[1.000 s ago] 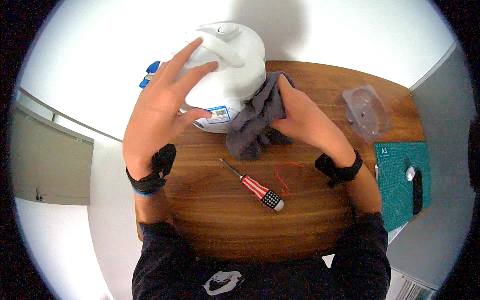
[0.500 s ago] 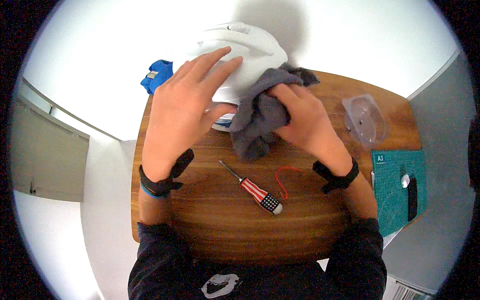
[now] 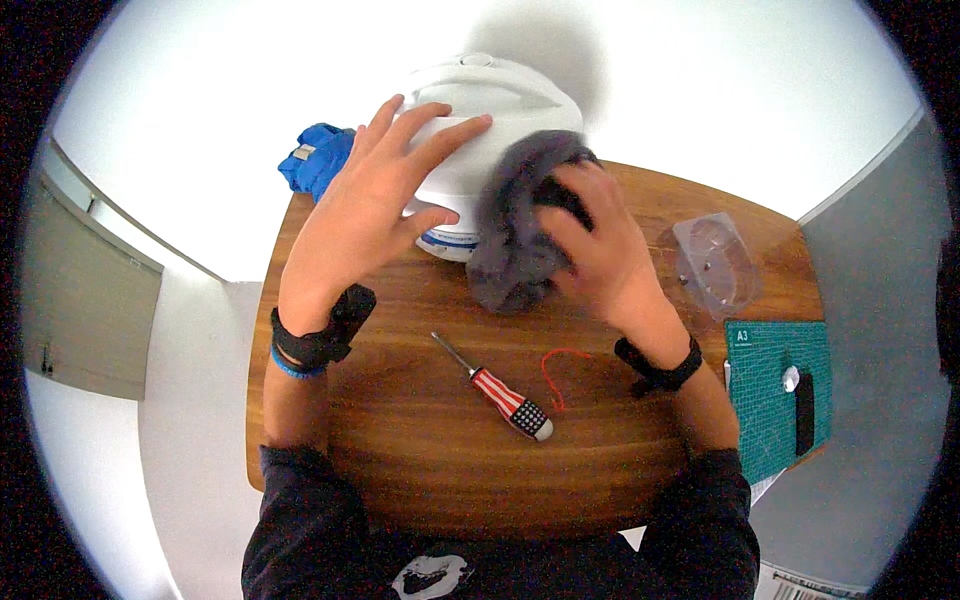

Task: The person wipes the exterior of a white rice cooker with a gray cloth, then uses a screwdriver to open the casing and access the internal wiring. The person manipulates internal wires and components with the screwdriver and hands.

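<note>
White appliance [image 3: 480, 110] front hidden by hands & cloth [image 3: 515, 230], blue obj [image 3: 315, 160] unclear

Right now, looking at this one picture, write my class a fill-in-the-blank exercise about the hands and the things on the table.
1. The right hand presses a grey ____ against the white appliance.
2. The left hand lies flat on the white ____.
3. The screwdriver lies on the wooden ____, touched by neither hand.
4. The cutting mat at the table's right edge is ____.

Missing words: cloth; appliance; table; green
</note>
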`<state>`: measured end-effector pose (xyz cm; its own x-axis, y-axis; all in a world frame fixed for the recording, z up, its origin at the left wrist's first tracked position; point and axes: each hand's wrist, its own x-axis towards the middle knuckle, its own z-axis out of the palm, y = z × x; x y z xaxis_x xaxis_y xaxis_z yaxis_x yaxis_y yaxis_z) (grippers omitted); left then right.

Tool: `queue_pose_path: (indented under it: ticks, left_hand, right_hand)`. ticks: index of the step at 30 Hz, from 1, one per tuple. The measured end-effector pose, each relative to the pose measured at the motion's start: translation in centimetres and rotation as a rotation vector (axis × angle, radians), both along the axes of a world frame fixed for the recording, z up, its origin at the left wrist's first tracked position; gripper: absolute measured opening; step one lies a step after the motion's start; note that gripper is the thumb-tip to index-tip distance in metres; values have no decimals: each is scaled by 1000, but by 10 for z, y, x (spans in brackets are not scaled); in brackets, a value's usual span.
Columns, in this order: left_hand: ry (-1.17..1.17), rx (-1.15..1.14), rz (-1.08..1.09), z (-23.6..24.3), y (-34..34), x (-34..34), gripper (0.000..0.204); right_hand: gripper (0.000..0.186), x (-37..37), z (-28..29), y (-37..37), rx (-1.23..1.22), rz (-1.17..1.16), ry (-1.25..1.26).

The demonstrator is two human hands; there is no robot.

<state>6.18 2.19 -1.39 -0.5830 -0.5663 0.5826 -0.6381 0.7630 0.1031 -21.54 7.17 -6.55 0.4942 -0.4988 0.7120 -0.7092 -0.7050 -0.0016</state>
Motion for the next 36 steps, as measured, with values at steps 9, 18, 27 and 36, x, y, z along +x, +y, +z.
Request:
queue_pose_path:
  ticks: [9, 18, 27, 36]
  left_hand:
    - [-63, 57, 19, 10, 4, 6, 89]
    - [-43, 48, -11, 14, 3, 11, 79]
    - [-49, 123, -142, 25, -3, 24, 77]
    - [127, 253, -410, 25, -17, 25, 71]
  right_hand:
    - [67, -21, 6, -37, 220, -97, -268]
    - [66, -46, -1, -46, 648, -97, -538]
    - [61, -61, 24, -61, 843, -7, -654]
    - [48, -51, 29, -77, 800, -54, -823]
